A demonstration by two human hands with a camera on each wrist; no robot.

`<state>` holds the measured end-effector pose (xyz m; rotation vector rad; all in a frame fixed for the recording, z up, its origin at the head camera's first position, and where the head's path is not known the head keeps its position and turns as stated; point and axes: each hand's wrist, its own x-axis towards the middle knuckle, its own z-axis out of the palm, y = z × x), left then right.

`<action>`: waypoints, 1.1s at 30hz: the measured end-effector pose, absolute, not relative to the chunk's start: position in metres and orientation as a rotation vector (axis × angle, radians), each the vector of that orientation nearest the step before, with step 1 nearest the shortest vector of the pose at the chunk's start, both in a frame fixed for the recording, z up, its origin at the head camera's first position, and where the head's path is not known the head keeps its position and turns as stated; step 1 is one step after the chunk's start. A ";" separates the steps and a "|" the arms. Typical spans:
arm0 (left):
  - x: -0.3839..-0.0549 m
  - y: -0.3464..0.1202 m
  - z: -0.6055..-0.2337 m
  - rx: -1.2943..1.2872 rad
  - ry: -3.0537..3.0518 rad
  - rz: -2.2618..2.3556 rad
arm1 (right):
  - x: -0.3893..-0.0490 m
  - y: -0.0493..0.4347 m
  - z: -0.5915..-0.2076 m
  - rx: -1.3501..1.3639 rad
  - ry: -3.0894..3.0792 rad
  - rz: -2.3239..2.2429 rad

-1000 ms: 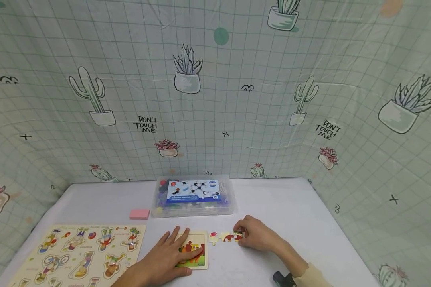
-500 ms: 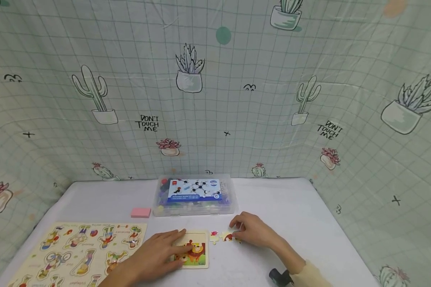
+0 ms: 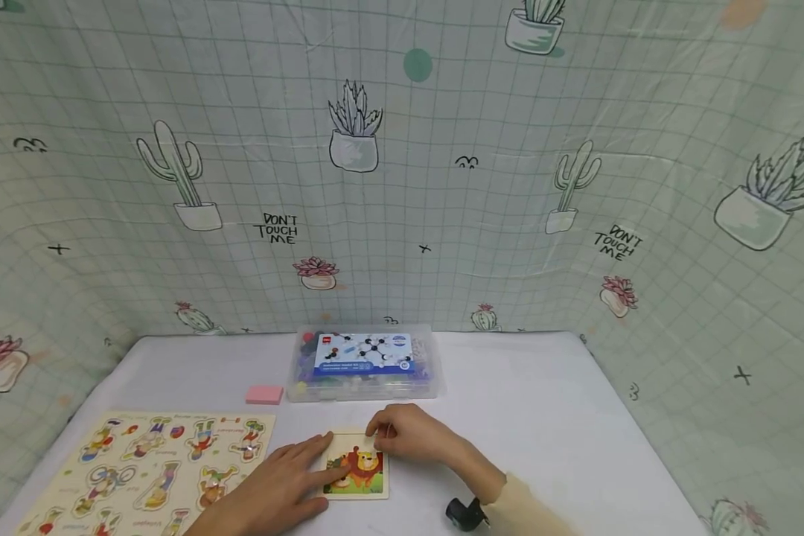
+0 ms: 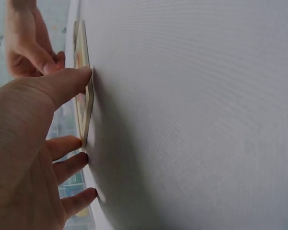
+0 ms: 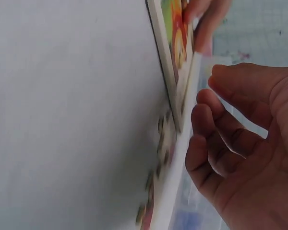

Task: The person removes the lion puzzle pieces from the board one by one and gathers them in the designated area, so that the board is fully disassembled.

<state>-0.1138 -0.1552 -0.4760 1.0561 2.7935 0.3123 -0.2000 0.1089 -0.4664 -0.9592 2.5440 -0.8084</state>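
A small wooden jigsaw board (image 3: 345,442) with a lion picture lies flat on the white table. My left hand (image 3: 278,475) reaches over its left side with extended fingers, the index finger on the picture. In the left wrist view, the thumb (image 4: 72,82) touches the near edge, and other fingers are at the board's side. My right hand (image 3: 412,435) hovers at the upper right corner, fingers loosely curled. No piece shows between its thumb and fingertips in the right wrist view. Beside the board lie several loose puzzle pieces (image 5: 168,143), hidden behind the right hand in the head view.
A larger board with figure pictures (image 3: 141,476) lies on the left. At the back stands a clear plastic molecular model kit box (image 3: 365,363), with a pink block (image 3: 264,394) to its left. A black device (image 3: 465,514) sits by the right wrist.
My right hand has moved left from the loose pieces to the board's upper right corner. My left hand has drawn back leftward, showing more of the lion picture.
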 end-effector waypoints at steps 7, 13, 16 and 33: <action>-0.114 -0.158 -0.478 1.039 2.743 0.360 | -0.194 0.075 -0.470 -1.116 2.522 -0.620; -0.114 -0.158 -0.482 1.039 2.729 0.368 | -0.190 0.067 -0.473 -1.211 2.543 -0.529; -0.114 -0.159 -0.484 1.057 2.742 0.366 | -0.189 0.066 -0.474 -1.219 2.544 -0.537; -0.113 -0.158 -0.475 0.991 2.679 0.374 | -0.188 0.062 -0.476 -1.203 2.565 -0.578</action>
